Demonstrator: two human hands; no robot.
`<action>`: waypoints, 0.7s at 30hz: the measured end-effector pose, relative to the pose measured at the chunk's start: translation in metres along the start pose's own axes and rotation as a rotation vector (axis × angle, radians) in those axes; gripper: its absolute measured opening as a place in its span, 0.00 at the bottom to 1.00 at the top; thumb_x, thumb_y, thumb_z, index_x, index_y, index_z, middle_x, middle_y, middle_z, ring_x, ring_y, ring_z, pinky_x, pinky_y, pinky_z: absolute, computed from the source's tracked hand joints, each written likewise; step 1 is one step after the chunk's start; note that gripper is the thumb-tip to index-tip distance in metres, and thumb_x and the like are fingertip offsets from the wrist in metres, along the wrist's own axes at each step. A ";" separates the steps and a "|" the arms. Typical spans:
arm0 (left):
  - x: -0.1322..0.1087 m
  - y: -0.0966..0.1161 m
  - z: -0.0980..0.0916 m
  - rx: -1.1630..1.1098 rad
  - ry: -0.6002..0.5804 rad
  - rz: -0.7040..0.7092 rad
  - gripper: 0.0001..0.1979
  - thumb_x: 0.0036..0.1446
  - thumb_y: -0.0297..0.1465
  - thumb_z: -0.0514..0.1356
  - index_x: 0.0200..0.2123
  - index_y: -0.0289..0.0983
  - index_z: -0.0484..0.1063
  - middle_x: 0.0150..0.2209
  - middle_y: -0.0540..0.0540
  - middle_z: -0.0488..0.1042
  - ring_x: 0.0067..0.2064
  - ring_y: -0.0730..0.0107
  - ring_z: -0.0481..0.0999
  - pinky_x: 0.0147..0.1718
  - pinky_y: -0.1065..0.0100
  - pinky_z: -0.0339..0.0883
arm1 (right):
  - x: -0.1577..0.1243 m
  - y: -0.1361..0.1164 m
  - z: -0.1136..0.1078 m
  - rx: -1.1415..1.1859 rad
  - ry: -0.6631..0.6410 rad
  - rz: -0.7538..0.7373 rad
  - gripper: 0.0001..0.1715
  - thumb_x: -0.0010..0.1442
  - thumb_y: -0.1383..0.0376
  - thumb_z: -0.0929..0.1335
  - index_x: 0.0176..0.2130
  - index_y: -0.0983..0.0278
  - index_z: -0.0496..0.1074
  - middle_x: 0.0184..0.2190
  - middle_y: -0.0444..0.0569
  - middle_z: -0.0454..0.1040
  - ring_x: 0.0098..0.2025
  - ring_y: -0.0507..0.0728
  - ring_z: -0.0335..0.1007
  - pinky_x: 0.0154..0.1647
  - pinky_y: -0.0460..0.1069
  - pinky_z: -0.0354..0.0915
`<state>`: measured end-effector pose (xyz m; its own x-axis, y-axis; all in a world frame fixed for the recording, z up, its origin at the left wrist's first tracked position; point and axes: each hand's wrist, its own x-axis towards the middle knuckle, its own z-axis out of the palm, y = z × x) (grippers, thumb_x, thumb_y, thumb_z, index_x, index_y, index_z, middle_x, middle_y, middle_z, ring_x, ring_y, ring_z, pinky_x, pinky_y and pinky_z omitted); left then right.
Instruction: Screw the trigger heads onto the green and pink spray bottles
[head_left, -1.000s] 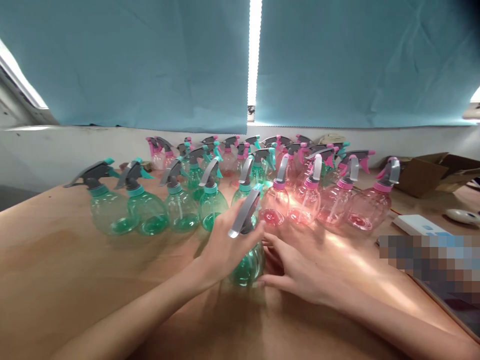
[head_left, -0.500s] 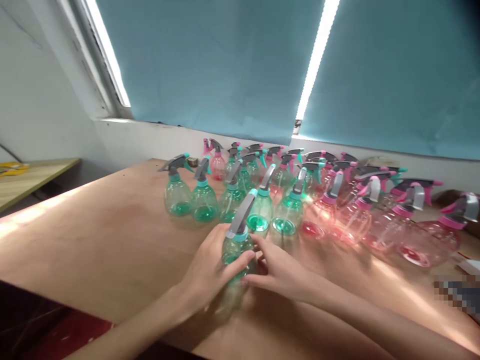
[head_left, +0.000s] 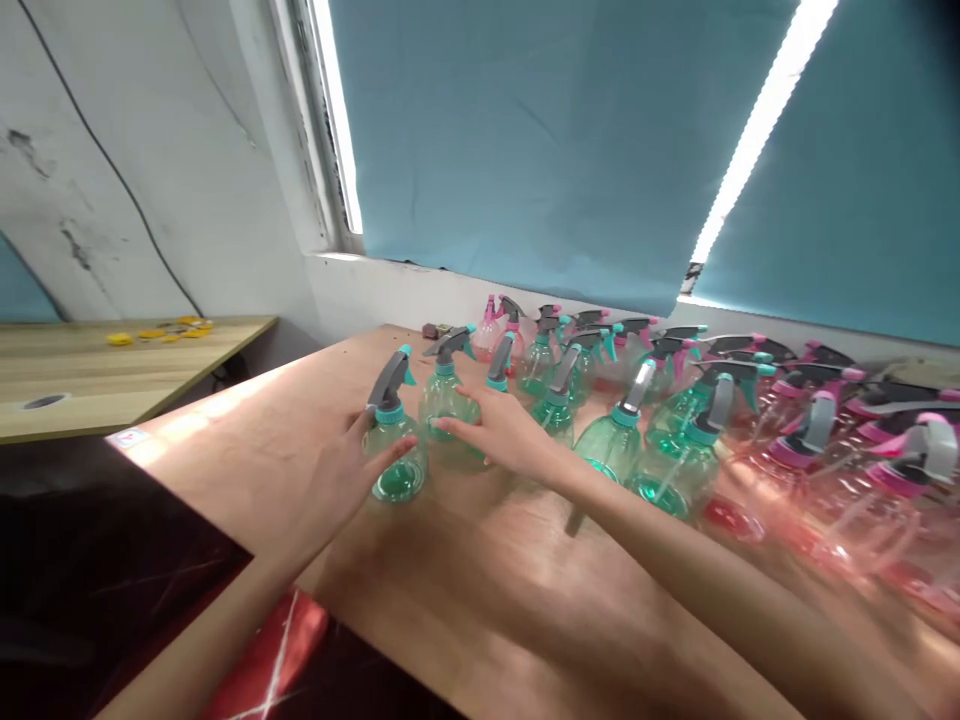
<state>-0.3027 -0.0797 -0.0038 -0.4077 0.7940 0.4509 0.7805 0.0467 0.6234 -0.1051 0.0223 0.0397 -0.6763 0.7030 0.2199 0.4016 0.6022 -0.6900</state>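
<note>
A green spray bottle (head_left: 396, 440) with a grey trigger head stands upright near the left end of the wooden table (head_left: 480, 560). My left hand (head_left: 330, 480) is wrapped round its left side, thumb across the front. My right hand (head_left: 504, 432) lies with fingers stretched out, its fingertips touching a second green bottle (head_left: 444, 395) just behind. To the right, several more green bottles (head_left: 660, 450) and pink bottles (head_left: 855, 470) stand in rows.
The table's left edge runs diagonally close to my left hand, with a dark drop and something red (head_left: 270, 650) below. Another wooden table (head_left: 112, 370) with small yellow pieces stands at far left. Blue blinds (head_left: 525, 150) cover the window behind.
Both hands have carried the green bottle leftwards along the table and set it at the left end of the green row. The view has swung left.
</note>
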 end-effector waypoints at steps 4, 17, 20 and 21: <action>0.034 -0.018 -0.005 0.052 -0.012 -0.076 0.28 0.53 0.52 0.59 0.50 0.38 0.72 0.52 0.38 0.74 0.53 0.45 0.73 0.52 0.51 0.66 | 0.025 -0.001 0.010 0.014 -0.009 0.072 0.37 0.63 0.53 0.67 0.64 0.67 0.60 0.57 0.64 0.69 0.30 0.60 0.79 0.38 0.55 0.71; 0.103 -0.043 0.031 0.017 -0.006 -0.085 0.33 0.54 0.49 0.59 0.57 0.35 0.68 0.57 0.36 0.73 0.57 0.47 0.72 0.54 0.56 0.64 | 0.068 0.006 0.032 0.229 -0.065 0.186 0.46 0.59 0.53 0.71 0.66 0.69 0.51 0.53 0.66 0.71 0.32 0.61 0.78 0.17 0.49 0.72; 0.108 -0.042 0.034 0.015 -0.016 -0.084 0.32 0.55 0.49 0.59 0.58 0.36 0.68 0.58 0.37 0.72 0.58 0.46 0.71 0.54 0.55 0.64 | 0.074 0.006 0.037 0.257 -0.046 0.198 0.48 0.59 0.53 0.71 0.66 0.69 0.49 0.55 0.69 0.68 0.33 0.62 0.78 0.17 0.50 0.72; 0.109 -0.042 0.035 0.016 -0.018 -0.086 0.32 0.55 0.49 0.60 0.58 0.37 0.68 0.58 0.37 0.72 0.58 0.46 0.71 0.54 0.55 0.64 | 0.075 0.006 0.038 0.268 -0.049 0.193 0.48 0.60 0.54 0.70 0.67 0.70 0.47 0.54 0.69 0.68 0.34 0.62 0.78 0.17 0.50 0.72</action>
<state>-0.3634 0.0256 -0.0030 -0.4652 0.7973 0.3846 0.7505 0.1248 0.6490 -0.1771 0.0644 0.0254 -0.6354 0.7712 0.0386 0.3527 0.3343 -0.8739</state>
